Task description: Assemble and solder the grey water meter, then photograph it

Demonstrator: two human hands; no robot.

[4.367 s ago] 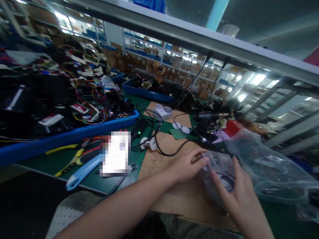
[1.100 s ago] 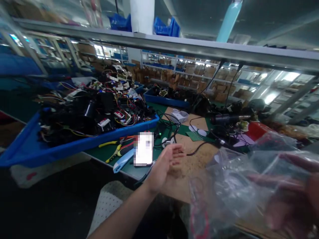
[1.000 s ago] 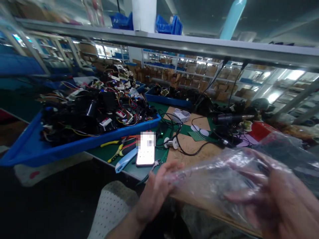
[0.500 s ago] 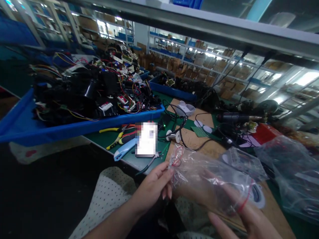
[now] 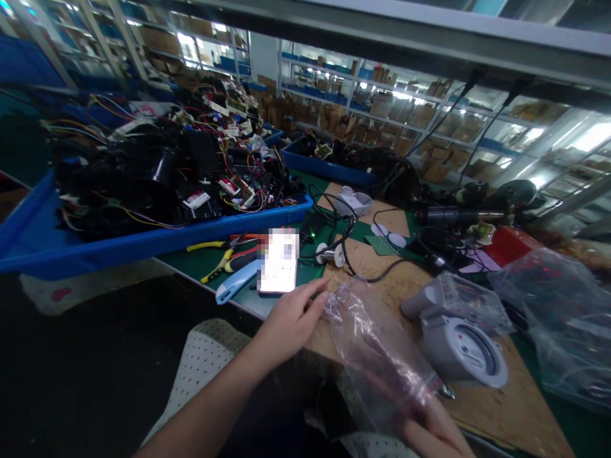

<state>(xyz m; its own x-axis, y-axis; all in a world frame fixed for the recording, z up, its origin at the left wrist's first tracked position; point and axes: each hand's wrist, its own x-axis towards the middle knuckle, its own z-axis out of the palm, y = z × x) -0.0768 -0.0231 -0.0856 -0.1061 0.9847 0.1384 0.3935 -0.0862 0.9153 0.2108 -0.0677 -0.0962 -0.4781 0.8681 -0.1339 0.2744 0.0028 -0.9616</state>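
A clear plastic bag [image 5: 370, 346] hangs stretched between my two hands at the front edge of the bench. My left hand [image 5: 293, 318] pinches its bunched far end between thumb and fingers. At the lower right, my right hand [image 5: 436, 427] grips the other end, its fingertips partly veiled by the plastic. Just right of the bag, a grey round plastic housing [image 5: 463, 353] lies on the brown board [image 5: 518, 401]. A small metallic piece [image 5: 446, 389] shows by my right hand; its kind is unclear.
A blue tray [image 5: 229, 228] heaped with black wired parts stands on the left. Pliers [image 5: 219, 267], a light-blue handled tool [image 5: 236, 280], a bright phone [image 5: 279, 264] and a solder spool [image 5: 331, 256] lie ahead. More clear plastic [image 5: 556, 324] sits at right, beside a red box [image 5: 515, 247].
My right hand has moved down and left, its fingers closing on the bag's end. The bag has swung downward, uncovering the grey housing. My left hand has shifted slightly up and left.
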